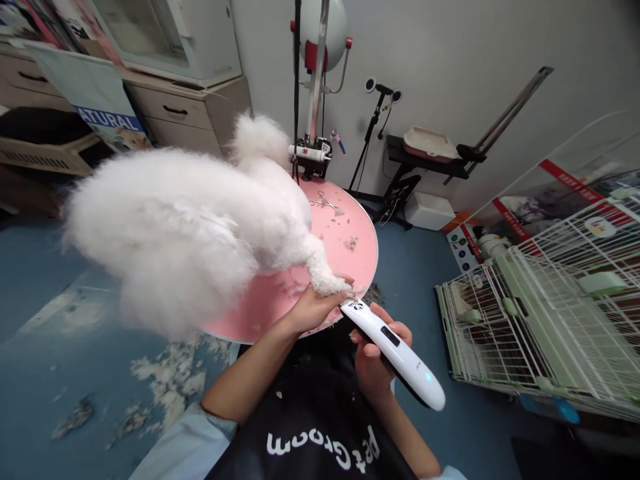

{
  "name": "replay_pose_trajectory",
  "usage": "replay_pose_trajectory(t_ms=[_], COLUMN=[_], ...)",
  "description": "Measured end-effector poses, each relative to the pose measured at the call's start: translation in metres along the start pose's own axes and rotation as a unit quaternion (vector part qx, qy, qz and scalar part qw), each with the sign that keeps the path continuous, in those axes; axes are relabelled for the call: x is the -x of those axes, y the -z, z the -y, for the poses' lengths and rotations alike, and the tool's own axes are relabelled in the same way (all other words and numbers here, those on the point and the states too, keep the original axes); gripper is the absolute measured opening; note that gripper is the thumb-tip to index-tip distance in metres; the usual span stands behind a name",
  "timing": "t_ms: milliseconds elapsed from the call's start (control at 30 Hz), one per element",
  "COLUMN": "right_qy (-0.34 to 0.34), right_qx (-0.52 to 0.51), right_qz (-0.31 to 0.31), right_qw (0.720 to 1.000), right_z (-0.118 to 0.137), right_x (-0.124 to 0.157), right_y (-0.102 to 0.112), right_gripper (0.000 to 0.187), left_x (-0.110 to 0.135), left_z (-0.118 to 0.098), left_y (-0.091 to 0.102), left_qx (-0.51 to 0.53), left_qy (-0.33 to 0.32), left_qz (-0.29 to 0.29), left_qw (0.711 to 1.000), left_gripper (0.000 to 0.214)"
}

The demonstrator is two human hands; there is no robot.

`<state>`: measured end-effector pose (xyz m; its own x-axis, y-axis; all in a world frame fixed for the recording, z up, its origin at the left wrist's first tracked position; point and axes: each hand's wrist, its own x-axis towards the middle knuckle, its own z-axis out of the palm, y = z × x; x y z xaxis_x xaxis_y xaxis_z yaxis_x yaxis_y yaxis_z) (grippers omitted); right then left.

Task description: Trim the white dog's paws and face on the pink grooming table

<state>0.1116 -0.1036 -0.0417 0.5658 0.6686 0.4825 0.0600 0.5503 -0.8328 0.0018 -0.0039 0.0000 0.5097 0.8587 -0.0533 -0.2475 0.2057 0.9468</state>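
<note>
Black apron (310,413) closest. Right hand (373,370) wrapped round white clipper (407,361), tip at paw (332,285). Left hand (315,311) grasping leg (319,262) of white dog (200,207), near edge of pink worktop (361,220).

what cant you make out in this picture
Head view:
Eyes and nose of the white dog: in fluff or turned away, unclear which.
Blade of the clipper: hidden by its tip and the paw.
Part of the left hand: behind the paw.
Cage: cut off by the right edge.
</note>
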Motion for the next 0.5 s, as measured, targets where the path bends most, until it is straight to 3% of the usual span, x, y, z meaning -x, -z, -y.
replay_pose_trajectory(t_ms=[167,333,500], right_qy=[-0.003,0.011,0.032], right_qx=[0.026,0.048,0.006], right_qz=[0.014,-0.001,-0.006], right_qw=[1.0,0.999,0.999], right_z=[0.0034,0.0007,0.0015], right_x=[-0.0007,-0.0012,-0.0015], right_y=[0.005,-0.0021,-0.0012], right_gripper=[0.036,0.036,0.031], left_x=[-0.0001,0.0001,0.0], left_z=[0.0035,0.0065,0.0088], left_y=[0.0009,0.0012,0.0025], left_qx=[-0.014,0.014,0.001], left_qy=[-0.023,-0.002,-0.023], left_qz=[-0.013,0.007,0.009], left_qw=[1.0,1.0,1.0], left_gripper=[0.039,0.042,0.038])
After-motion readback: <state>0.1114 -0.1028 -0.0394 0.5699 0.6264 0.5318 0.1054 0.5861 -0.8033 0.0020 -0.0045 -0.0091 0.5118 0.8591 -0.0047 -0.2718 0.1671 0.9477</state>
